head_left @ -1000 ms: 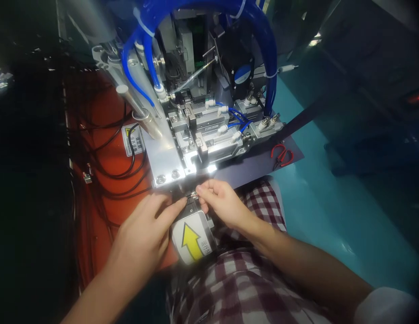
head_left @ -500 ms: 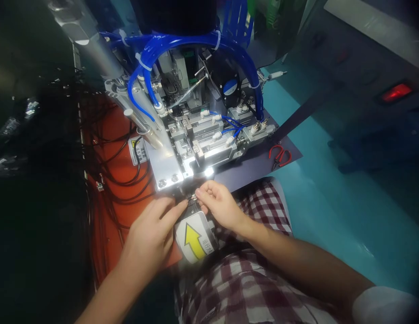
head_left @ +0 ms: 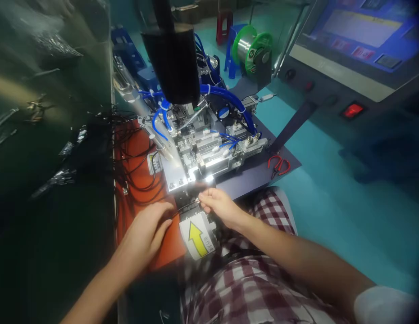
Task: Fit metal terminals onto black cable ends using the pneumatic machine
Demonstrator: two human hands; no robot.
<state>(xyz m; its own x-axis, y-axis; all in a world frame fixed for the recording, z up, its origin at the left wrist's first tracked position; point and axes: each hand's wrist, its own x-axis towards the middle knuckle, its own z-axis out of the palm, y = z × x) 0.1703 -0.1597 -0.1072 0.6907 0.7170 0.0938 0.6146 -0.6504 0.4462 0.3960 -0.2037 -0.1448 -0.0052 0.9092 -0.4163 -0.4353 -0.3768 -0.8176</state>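
Observation:
My right hand pinches a small metal-ended piece at the front of the silver machine. A thin dark cable runs from that piece toward my left hand. The left hand's fingers are curled above the orange base plate, and the cable passes out of sight at its fingertips, so its hold is unclear. Just below the hands sits a white plate with a yellow arrow.
Red-handled pliers lie on the grey plate right of the machine. Black cables loop at the left. A black funnel-shaped part hangs above, a green wire spool stands behind, and a control panel is at the upper right.
The view has tilted up, showing the spool and panel. My left hand has moved away leftward from my right hand, with the thin cable now visible between them.

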